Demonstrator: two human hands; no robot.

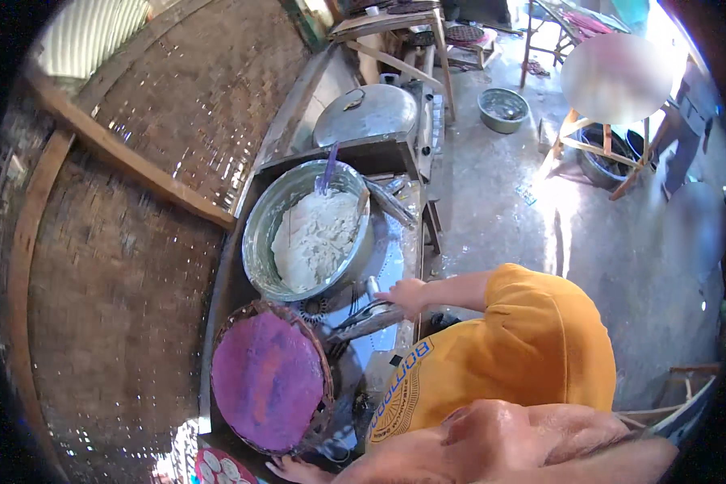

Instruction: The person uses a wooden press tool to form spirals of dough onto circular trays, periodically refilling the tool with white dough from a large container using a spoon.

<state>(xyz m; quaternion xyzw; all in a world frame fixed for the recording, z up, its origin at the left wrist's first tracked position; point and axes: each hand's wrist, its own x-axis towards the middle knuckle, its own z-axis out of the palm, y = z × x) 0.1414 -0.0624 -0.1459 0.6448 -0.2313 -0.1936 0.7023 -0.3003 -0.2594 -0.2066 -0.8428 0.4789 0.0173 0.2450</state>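
Note:
My right hand [407, 297] reaches over the bench edge with its fingers stretched out. It is beside a short silvery cylinder [373, 285] and a dark, stick-like piece [367, 321]; whether it touches either is unclear. My left hand [297, 469], partly cut off by the lower edge, has its fingers apart near the rim of a round, dark-edged vessel. A flat purple cover [268, 381] tops that vessel. Beyond it stands a wide metal basin [254, 234] containing lumpy white dough or flour mix [319, 238]. A purple handle [331, 168] sticks up from the white mass.
A large domed metal lid [367, 117] lies behind a dark partition. White rounds [222, 466] sit on a red surface by my left hand. A woven wall [129, 323] closes the left side. On the floor are a bowl of water [503, 110] and wooden stands [605, 149]; blurred people are at right.

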